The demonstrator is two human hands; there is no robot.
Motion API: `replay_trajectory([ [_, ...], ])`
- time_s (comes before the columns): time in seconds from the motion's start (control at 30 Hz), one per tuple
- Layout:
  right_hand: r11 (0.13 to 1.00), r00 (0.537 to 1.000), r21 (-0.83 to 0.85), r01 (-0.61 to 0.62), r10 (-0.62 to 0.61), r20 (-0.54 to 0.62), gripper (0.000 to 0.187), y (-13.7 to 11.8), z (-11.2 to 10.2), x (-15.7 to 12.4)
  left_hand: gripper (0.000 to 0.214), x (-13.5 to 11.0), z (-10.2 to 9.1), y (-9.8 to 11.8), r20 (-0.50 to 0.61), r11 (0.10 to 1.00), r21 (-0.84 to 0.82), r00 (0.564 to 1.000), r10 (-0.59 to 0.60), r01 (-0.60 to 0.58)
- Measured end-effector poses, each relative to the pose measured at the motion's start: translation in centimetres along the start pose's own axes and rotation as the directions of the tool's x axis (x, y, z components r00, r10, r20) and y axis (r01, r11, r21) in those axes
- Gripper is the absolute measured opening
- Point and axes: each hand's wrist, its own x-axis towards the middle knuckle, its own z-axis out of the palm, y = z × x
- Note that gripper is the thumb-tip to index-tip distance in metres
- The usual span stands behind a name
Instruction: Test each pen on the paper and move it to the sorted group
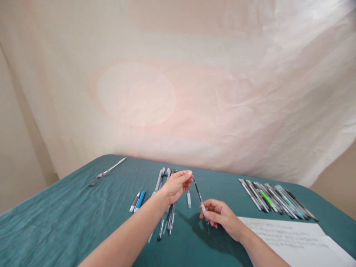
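Both hands hold one thin dark pen (198, 193) above the teal tablecloth (69, 222). My left hand (176, 185) pinches the pen's far upper end between thumb and fingertips. Lower down, the near end of that pen is pinched in my right hand (219, 214), where a pale band shows on the barrel. The pen slants from upper left to lower right. Under my left wrist lies a loose pile of pens (166, 207). A small clear cap (189, 199) lies on the cloth between the hands.
A row of several pens (275, 200) lies side by side at the right. A white sheet with writing (292, 237) lies near my right forearm. Two capped pens (138, 201), one blue, lie left of the pile. A long thin pen (107, 171) lies far left. A pale cloth hangs behind.
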Motion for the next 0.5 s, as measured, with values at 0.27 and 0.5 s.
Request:
replay_trajectory([
  [0.27,1.000,1.000,0.012,-0.001,0.001,0.002,0.030,-0.04,-0.07,0.02,0.031,-0.11,-0.09,0.28,0.028,0.980,0.192,0.998,0.047,-0.052],
  [0.5,1.000,1.000,0.019,-0.004,0.004,-0.021,0.032,0.10,-0.13,0.08,0.033,-0.07,-0.31,0.52,0.027,0.936,0.337,0.995,0.092,-0.096],
])
